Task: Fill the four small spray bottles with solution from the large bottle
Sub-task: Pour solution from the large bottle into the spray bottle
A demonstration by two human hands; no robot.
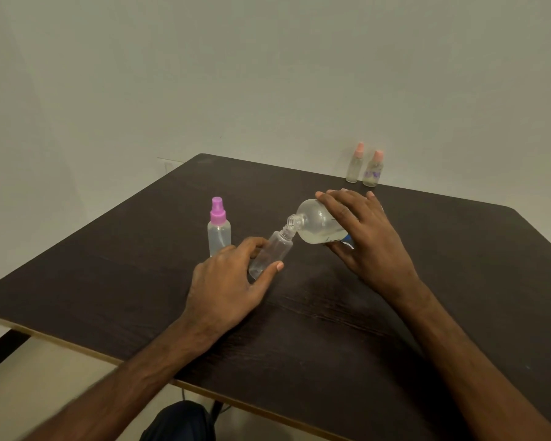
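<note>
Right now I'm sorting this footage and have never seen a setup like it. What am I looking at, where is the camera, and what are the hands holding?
There is no machine here: a person works with two bare hands. The single picture comes from a camera worn on the person's head, looking forward and down, so the arms reach in from the bottom. The left hand grips a small uncapped bottle, tilted. The right hand tips the large bottle so its open neck meets the small one's mouth, as for pouring. All this happens over a dark table. Standing beside the left hand is a spray bottle with a purple cap. At the far edge stand two more small bottles with pink caps.
</note>
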